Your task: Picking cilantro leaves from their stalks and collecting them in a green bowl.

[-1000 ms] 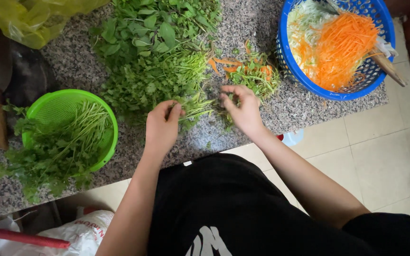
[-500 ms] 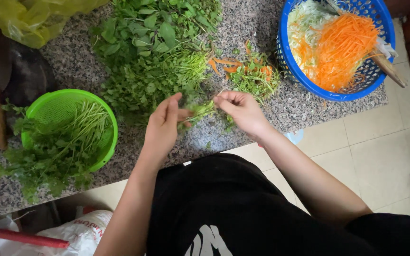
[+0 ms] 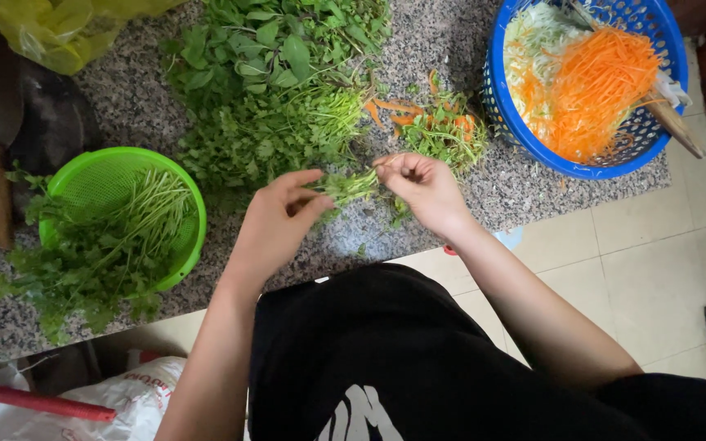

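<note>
Leafy green herb sprig [image 3: 346, 186] pinched between left hand [image 3: 275, 222] and right hand [image 3: 425, 186]; green basket [image 3: 83, 175] of stems, blue basket [image 3: 510, 122] of shredded carrot.

A speckled grey granite counter [image 3: 443, 33] carries everything. Directly on it, beyond both grips, lies a big heap of leafy herbs [image 3: 271, 90]; carrot peelings and green trimmings [image 3: 439, 126] sit just past the right grip, a blue basket [image 3: 496, 98] farther right, a green colander [image 3: 194, 237] left of the left grip, a yellow bag [image 3: 51, 37] far left
</note>
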